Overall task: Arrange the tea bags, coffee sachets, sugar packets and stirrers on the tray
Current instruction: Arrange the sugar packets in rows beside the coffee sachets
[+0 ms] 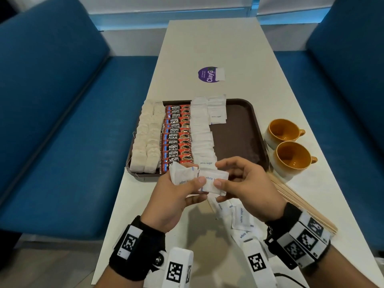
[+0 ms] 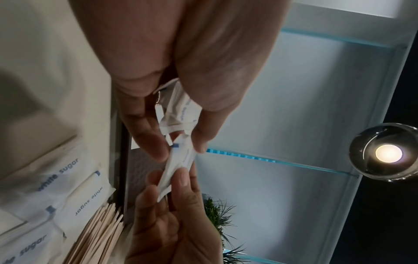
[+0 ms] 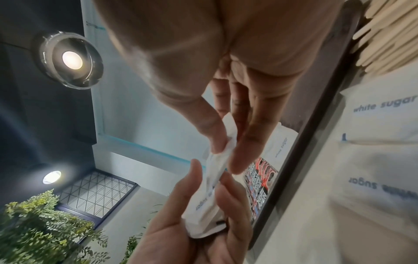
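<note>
A brown tray (image 1: 239, 129) holds two columns of tea bags (image 1: 145, 138), a column of red coffee sachets (image 1: 176, 134) and white sugar packets (image 1: 200, 129) in rows. Just in front of the tray my left hand (image 1: 187, 183) grips a small bunch of sugar packets (image 1: 180, 176). My right hand (image 1: 226, 179) pinches one sugar packet (image 1: 214, 180) between thumb and fingers, at the edge of that bunch. The wrist views show the same pinched packet (image 2: 181, 160) (image 3: 217, 160). Loose sugar packets (image 1: 239, 219) lie on the table under my hands. Wooden stirrers (image 1: 297, 202) lie at the right.
Two orange cups (image 1: 288, 142) stand right of the tray, close to the stirrers. A purple sticker (image 1: 207, 74) with one white packet beside it lies further back on the white table (image 1: 218, 42). Blue benches flank the table on both sides.
</note>
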The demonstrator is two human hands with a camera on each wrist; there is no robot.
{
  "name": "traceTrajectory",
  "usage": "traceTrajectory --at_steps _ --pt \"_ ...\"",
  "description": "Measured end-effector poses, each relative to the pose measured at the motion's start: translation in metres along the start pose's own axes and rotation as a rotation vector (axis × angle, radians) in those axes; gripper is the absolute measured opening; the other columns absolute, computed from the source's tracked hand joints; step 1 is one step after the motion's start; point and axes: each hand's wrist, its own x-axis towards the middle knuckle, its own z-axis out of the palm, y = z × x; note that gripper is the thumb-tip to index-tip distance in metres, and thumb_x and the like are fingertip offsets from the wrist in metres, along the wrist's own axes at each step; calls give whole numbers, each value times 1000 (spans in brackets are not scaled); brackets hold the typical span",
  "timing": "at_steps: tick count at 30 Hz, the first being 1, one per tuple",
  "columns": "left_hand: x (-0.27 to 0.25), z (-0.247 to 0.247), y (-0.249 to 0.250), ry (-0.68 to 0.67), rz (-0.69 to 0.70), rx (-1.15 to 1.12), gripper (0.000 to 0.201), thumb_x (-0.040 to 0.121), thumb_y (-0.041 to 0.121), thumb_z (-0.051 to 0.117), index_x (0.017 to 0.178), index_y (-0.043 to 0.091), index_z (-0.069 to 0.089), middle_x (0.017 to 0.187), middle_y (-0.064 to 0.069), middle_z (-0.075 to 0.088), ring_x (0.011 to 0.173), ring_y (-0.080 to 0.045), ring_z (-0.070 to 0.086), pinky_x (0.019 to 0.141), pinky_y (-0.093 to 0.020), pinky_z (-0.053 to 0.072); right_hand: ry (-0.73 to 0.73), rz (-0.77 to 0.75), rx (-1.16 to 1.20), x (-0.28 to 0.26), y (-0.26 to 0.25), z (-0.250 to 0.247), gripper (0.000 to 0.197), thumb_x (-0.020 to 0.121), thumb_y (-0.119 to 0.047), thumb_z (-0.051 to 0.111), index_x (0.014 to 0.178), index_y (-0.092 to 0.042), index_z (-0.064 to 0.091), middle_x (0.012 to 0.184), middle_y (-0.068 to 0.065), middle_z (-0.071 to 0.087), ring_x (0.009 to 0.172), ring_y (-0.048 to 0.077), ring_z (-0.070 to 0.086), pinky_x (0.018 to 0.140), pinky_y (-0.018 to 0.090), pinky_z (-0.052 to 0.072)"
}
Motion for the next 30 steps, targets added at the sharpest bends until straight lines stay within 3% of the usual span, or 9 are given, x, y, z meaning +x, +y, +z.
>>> traceTrajectory --at_steps 3,6,9,12,14,18,22,25,30 --pt "2 -1 -4 -5 30 -3 49 75 -3 82 120 5 66 115 -20 74 93 -28 73 72 -32 59 0 -25 44 2 -1 -2 34 83 7 77 112 -9 69 109 29 64 89 40 73 63 40 64" --pt "6 1 -6 43 60 -50 52 78 -1 81 127 -1 61 118 -23 72 98 -30 73 74 -31 59 -11 -62 52 3 -4 -4 33 83 10 75 111 -8 70 94 16 72 83 31 75 67 37 64" --pt "10 0 -4 88 37 -135 42 90 1 69 130 -2 56 112 -26 70 86 -32 71 73 -34 61 3 -77 22 9 -8 -6 30 86 8 73 110 -10 73 98 14 75 89 31 75 69 34 63" --pt "12 -5 -1 83 0 -222 47 90 8 66 135 16 56 103 -26 68 86 -44 71 77 -44 62 62 -108 22 26 -16 -14 35 87 9 70 112 -15 74 103 18 73 92 31 76 71 36 64" --pt "13 -8 1 62 -19 -240 47 93 7 61 136 25 58 105 -29 69 95 -50 70 84 -51 62 135 -130 -44 44 -23 -23 32 90 5 71 110 -20 75 104 13 74 92 25 77 74 34 64" --pt "16 -16 0 30 -65 -282 39 101 -1 41 132 11 61 120 -34 67 109 -51 68 93 -50 59 212 -91 -232 100 -30 -43 19 92 -2 72 97 -19 80 103 9 75 85 19 77 76 25 62" --pt "21 -22 0 32 -90 -274 40 100 -8 36 127 1 64 125 -30 67 110 -49 68 91 -50 60 239 -8 -339 167 -24 -53 26 91 5 70 87 -19 79 105 12 72 90 27 76 75 30 64" --pt "23 -27 -1 36 -101 -274 39 101 -8 40 132 2 61 127 -25 68 113 -48 68 88 -52 61 229 51 -413 196 -25 -53 30 90 9 67 85 -20 76 94 3 67 82 21 72 82 34 63" --pt "26 -33 -2 34 -103 -277 40 100 -7 45 136 5 60 129 -24 67 116 -47 67 89 -53 60 248 43 -443 216 -26 -48 28 90 6 67 90 -19 77 83 0 67 81 23 67 88 46 62"
